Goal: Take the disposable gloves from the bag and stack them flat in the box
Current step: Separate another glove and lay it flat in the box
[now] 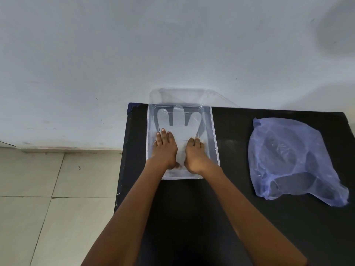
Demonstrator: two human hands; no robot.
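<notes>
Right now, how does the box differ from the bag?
The box is clear, rigid and rectangular, while the bag is bluish, soft and crumpled. The box holds a glove spread flat, pressed by the left hand and right hand; the bag lies untouched to the right. Both rest on the black table and are see-through.

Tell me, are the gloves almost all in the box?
At least one clear glove already lies flat in the box. Both hands, left hand and right hand, are pressing it down. The blue bag looks to have more inside; how many, I can't tell.
</notes>
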